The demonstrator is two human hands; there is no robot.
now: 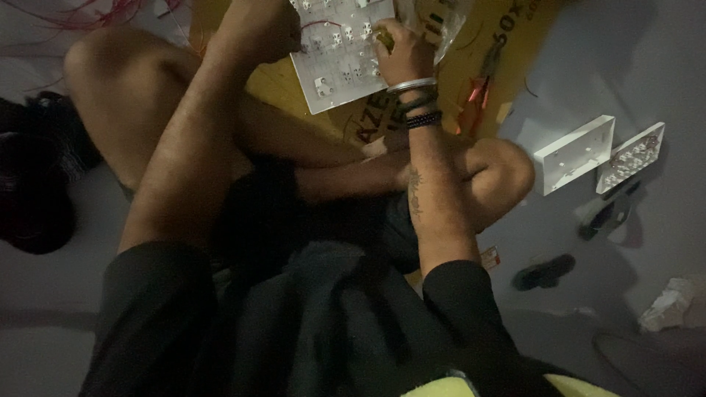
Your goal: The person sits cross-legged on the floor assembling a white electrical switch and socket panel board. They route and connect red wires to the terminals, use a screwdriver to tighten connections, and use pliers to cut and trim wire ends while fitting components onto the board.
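Panel: now lying tilted on yellow cardboard (507, 44) on the floor, between the knees; white switch panel (340, 59), back side up, rows of small terminals showing.
Right hand: right hand (403, 53) closed around a small yellowish-tipped tool (383, 37), tip down on a terminal near the panel's right edge; bangle and bead bands at the wrist.
Left hand: left hand (254, 29) curled, pressed at the panel's left edge; contents of the grip hidden, cannot tell.
Doing it well: best kept upright over the terminal, with the left hand pinning the panel flat so nothing skates on the cardboard; light pressure, since dim light hides the screw heads.
Wires: red wires (88, 11) loose at far left, well apart.
Nearby: orange-handled pliers (478, 92) just right of the wrist.
Further out: white box (573, 154) and second panel (630, 156) side by side on the grey floor (588, 73).
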